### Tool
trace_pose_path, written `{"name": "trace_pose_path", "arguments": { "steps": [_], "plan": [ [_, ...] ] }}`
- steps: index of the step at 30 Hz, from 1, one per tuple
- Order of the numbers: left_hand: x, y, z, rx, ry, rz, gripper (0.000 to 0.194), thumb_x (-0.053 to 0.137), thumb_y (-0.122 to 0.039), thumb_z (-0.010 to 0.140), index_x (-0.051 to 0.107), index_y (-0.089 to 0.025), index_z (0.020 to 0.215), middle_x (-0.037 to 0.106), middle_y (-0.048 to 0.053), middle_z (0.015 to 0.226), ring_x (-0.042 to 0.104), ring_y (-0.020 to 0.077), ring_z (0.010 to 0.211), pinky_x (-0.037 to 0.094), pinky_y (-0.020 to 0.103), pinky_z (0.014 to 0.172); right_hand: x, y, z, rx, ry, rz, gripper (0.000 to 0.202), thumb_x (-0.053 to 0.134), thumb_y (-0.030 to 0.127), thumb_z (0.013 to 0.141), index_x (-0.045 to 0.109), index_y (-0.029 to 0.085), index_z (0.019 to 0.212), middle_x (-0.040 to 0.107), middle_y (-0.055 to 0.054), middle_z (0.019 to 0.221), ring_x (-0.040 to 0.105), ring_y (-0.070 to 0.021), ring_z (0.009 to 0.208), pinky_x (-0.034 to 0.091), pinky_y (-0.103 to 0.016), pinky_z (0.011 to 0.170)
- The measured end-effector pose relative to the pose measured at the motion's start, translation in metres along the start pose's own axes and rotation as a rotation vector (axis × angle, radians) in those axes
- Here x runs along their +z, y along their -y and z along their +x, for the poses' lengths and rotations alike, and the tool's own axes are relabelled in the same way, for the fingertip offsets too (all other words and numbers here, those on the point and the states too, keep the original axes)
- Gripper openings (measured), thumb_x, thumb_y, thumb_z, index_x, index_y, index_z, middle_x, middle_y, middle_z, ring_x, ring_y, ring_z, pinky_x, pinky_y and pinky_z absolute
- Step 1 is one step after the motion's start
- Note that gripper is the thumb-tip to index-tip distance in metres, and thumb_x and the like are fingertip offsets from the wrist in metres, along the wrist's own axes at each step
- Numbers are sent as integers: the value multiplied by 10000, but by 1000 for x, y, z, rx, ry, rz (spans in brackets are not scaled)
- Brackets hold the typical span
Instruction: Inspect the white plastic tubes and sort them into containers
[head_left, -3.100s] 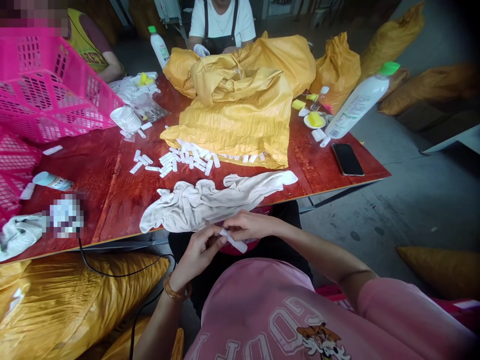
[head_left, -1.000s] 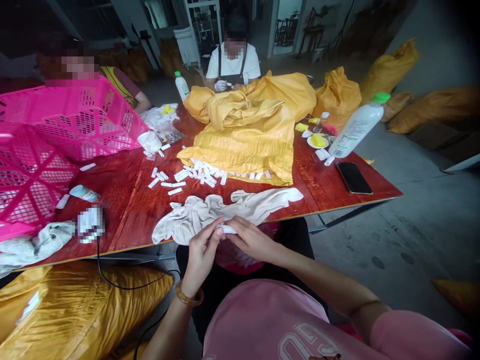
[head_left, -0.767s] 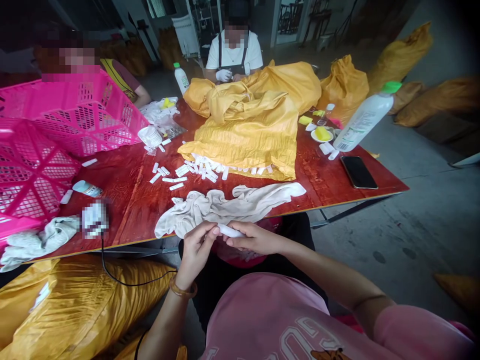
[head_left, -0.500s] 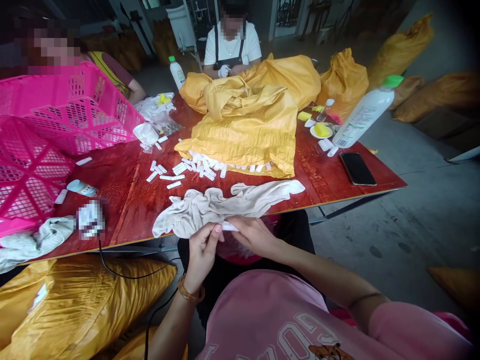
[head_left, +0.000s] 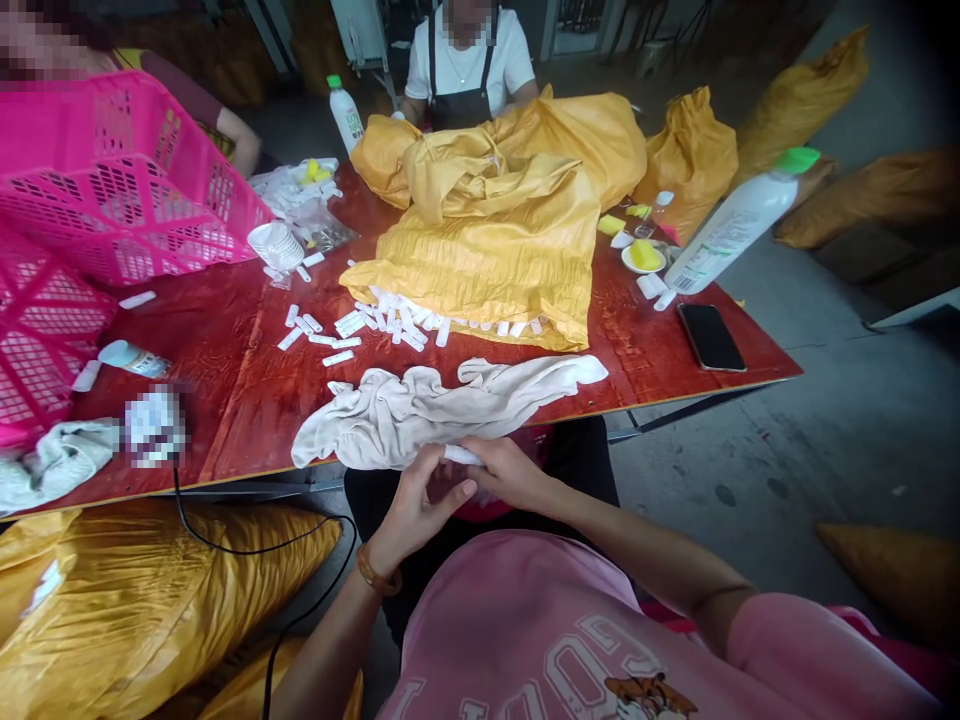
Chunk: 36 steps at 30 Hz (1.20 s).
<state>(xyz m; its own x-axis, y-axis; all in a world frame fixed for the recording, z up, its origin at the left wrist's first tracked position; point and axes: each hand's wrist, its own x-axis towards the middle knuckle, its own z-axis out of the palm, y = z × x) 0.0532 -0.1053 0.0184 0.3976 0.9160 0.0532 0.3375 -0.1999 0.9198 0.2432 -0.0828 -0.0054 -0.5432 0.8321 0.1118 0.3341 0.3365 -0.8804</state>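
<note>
Two bare hands show in the head view, both on the near side of the white cloth [head_left: 442, 405], just past the edge of the red table [head_left: 225, 345]. The right hand [head_left: 510, 474] pinches a small white piece [head_left: 463, 456] between its fingers, closed on it. The left hand [head_left: 424, 495] is partly open, thumb parted from the fingers; its forefinger is at the piece's left end, though whether it touches cannot be told. The piece lies slantwise in the grip, just in front of the cloth.

Beyond the cloth, a yellow sack [head_left: 487, 260] lies with its mouth toward it, and loose tabs [head_left: 409, 322] spill out there and to the left. Right of the cloth lies a dark phone [head_left: 711, 337]; farther behind it are a tilted white bottle [head_left: 739, 225] with a green cap and a yellow sponge [head_left: 643, 254] on a dish [head_left: 634, 268]. Well left of the cloth are a jar [head_left: 135, 358], a grey rag [head_left: 60, 465] and pink baskets [head_left: 142, 175]; stacked cups [head_left: 277, 247] sit farther back. Across from the cloth, behind the sack, is a person in a white shirt and dark apron [head_left: 461, 108].
</note>
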Motion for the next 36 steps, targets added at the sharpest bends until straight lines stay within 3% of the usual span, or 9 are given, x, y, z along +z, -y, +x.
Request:
{"name": "trace_pose_path", "arguments": {
  "steps": [4,6,9,14,19,21,25,28,36],
  "plan": [
    [-41,-7,5,-157,202,-116,297,628,-445,899,672,-172,1006,581,16,743,515,148,666,411,264,617,-3,-6,4,163,259,608,119,524,216,888,607,173,961,528,44,673,445,-84,531,372,-196,537],
    [-54,-16,9,-173,17,-131,383,554,-502,929,708,-170,1041,626,37,739,556,165,666,435,279,618,1,-2,7,237,301,679,87,530,202,855,594,168,904,461,63,620,357,-69,483,308,-186,487],
    [-43,-29,16,-35,-351,-96,519,412,-602,955,730,-201,1043,695,76,866,626,218,818,498,339,746,13,10,12,104,190,527,62,563,171,815,607,156,856,583,9,748,507,-108,645,402,-216,614],
    [-26,-19,28,-49,-101,-128,516,337,-532,1004,720,-204,1116,711,102,1106,641,249,1030,488,385,920,34,-2,-6,65,145,164,104,519,136,833,596,187,880,624,-2,759,579,-156,683,441,-251,652],
    [-130,42,62,-52,-594,245,368,457,-414,976,673,-150,1116,695,110,1063,633,239,967,474,358,884,42,-63,-29,298,199,-316,335,550,68,759,629,183,1063,691,-92,973,665,-249,853,486,-331,744],
    [-168,69,88,-141,-567,624,276,505,-287,930,675,-149,1097,662,125,1112,580,275,1069,434,401,953,34,-70,-23,258,244,-350,406,610,39,709,652,177,1088,688,-136,1062,673,-276,905,493,-343,751],
    [-191,110,133,-193,-484,749,228,659,-215,786,714,-148,997,601,170,1141,485,389,1150,378,532,972,-11,-45,27,100,339,-280,129,627,136,827,706,207,901,712,-55,846,668,-201,772,493,-282,702],
    [-183,122,138,-191,-476,751,145,685,-254,783,729,-156,881,578,162,1101,478,389,1117,380,540,947,-48,-20,93,3,110,-397,229,450,188,976,669,183,1043,697,-71,994,650,-194,912,476,-312,839],
    [-149,80,64,-7,-565,275,287,718,-392,817,707,-191,1023,553,12,850,517,144,737,431,261,696,-44,-32,216,125,-20,-961,346,377,45,935,620,63,1180,608,-240,1169,588,-316,1084,469,-413,870]
  ]
}}
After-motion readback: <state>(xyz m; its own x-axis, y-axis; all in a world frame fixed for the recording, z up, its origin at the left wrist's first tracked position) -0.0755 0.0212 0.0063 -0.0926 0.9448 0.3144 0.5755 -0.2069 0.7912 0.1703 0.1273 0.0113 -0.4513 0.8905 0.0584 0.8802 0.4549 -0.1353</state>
